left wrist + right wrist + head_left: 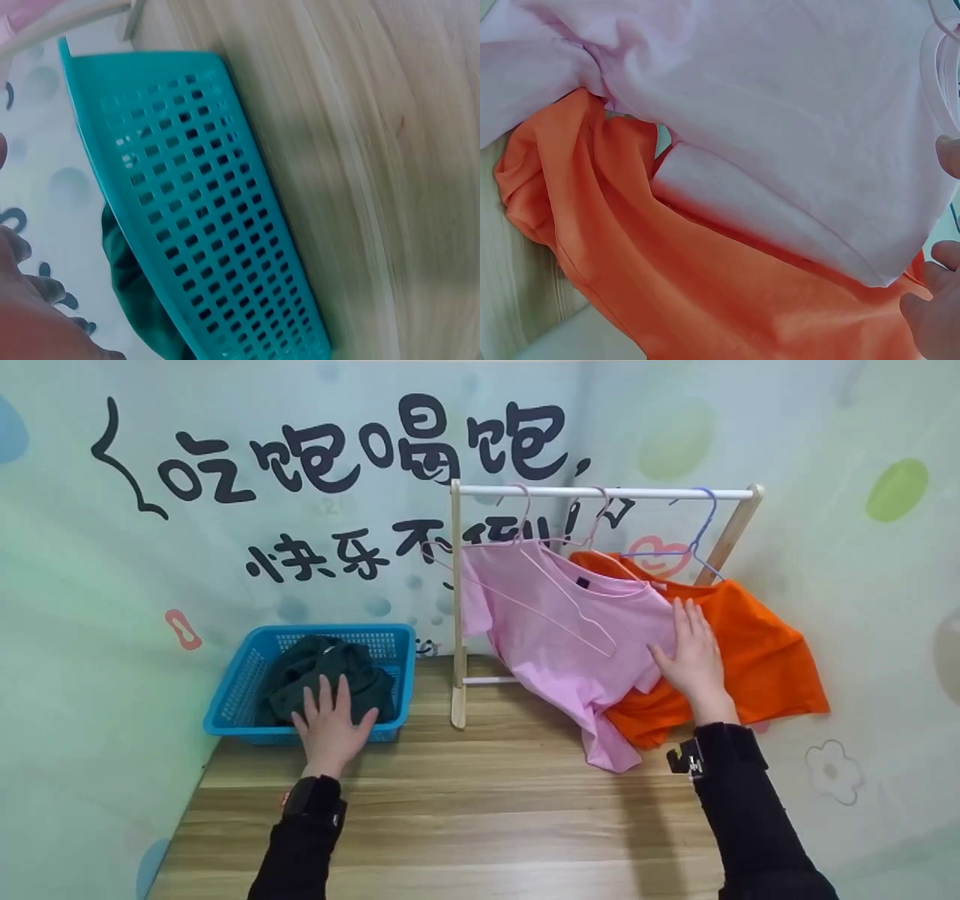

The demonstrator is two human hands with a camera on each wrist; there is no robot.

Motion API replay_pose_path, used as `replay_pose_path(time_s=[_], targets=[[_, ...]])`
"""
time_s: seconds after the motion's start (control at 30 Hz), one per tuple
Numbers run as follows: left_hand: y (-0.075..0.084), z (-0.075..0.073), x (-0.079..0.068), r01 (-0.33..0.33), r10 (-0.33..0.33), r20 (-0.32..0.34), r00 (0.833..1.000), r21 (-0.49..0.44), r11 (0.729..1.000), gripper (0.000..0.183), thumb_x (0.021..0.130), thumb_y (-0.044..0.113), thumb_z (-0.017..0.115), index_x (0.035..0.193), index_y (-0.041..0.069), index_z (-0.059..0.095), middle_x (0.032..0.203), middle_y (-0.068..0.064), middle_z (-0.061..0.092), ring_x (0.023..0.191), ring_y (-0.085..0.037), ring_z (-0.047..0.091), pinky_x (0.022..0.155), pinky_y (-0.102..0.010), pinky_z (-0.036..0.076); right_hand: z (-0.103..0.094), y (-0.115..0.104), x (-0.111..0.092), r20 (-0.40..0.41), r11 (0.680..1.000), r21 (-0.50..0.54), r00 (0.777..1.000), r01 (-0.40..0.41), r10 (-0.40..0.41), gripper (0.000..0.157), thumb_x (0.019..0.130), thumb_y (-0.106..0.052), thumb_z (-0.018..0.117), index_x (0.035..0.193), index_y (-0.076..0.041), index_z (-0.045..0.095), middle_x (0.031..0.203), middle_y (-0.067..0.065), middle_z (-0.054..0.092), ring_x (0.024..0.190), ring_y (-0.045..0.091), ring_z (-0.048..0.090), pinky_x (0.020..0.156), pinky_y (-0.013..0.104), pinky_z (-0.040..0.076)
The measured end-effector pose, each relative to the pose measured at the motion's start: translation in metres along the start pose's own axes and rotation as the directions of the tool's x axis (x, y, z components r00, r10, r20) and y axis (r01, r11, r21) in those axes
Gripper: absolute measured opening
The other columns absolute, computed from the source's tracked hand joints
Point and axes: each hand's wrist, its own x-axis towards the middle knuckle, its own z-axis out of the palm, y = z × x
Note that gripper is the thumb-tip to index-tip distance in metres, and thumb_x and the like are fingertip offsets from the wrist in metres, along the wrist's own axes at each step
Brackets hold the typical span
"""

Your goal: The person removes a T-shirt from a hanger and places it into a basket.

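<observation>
My left hand (332,733) is over the near rim of a blue plastic basket (225,712), its fingers spread and nothing held. Inside the basket lies a crumpled dark green garment (300,660); I cannot tell whether the fingertips touch it. At the rack, my right hand (694,660) stretches its fingers in front of a pink T-shirt (570,622) and an orange T-shirt (772,652), gripping neither. Contact there is unclear. The pink shirt hangs askew, with two pink hangers (600,540) above it. A blue hanger (697,536) carries the orange one.
A small garment rack with a white rail (600,493) and wooden posts (457,615) stands on the wood-grain table (465,810). Behind it hangs a pale printed curtain (337,397) with large dark characters. The shirts' lower ends reach down near the tabletop.
</observation>
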Motion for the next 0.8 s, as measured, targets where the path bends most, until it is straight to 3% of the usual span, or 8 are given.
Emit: replay_pose_path(time_s=[0.2,0.37,0.57,0.8], targets=[[0.007,0.013,-0.010,-0.057,0.058,-0.042,0.997,0.024,0.998,0.082,0.096,0.052,0.056,0.158,0.011,0.022,0.163,-0.023,0.010,0.146,-0.049,0.001,0.107,-0.074,0.000,0.000,-0.003,0.000,-0.013,0.999,0.027,0.999,-0.031,0.032,0.078,0.097,-0.021,0.063,0.158,-0.008,0.016,0.150,0.028,0.032,0.136,0.046,0.029,0.113,0.059,0.023],[0.019,0.020,-0.019,-0.071,0.073,-0.045,0.996,0.040,0.997,0.081,0.096,0.053,0.057,0.159,0.016,0.022,0.164,-0.020,0.008,0.147,-0.047,-0.004,0.107,-0.074,-0.001,0.003,-0.007,0.002,-0.081,0.999,0.030,0.997,-0.019,0.022,0.063,0.099,-0.020,0.061,0.153,-0.006,0.033,0.132,0.027,0.044,0.120,0.044,0.039,0.104,0.058,0.035],[0.044,0.029,-0.030,-0.075,0.077,-0.070,0.995,0.019,0.997,0.081,0.095,0.054,0.058,0.158,0.017,0.025,0.164,-0.017,0.008,0.147,-0.045,-0.004,0.108,-0.073,-0.001,0.007,-0.012,0.005,-0.176,0.998,0.056,0.984,0.000,0.010,0.035,0.101,-0.021,0.058,0.128,0.001,0.061,0.109,0.024,0.051,0.101,0.041,0.049,0.091,0.053,0.041],[0.074,0.047,-0.037,-0.109,0.109,-0.069,0.992,0.008,0.994,0.082,0.095,0.055,0.058,0.159,0.020,0.023,0.165,-0.015,0.006,0.148,-0.044,-0.004,0.110,-0.071,0.001,0.010,-0.019,0.008,-0.189,0.996,0.083,0.981,-0.026,0.041,0.026,0.103,-0.019,0.055,0.113,0.004,0.064,0.104,0.023,0.059,0.093,0.040,0.055,0.092,0.052,0.045]])
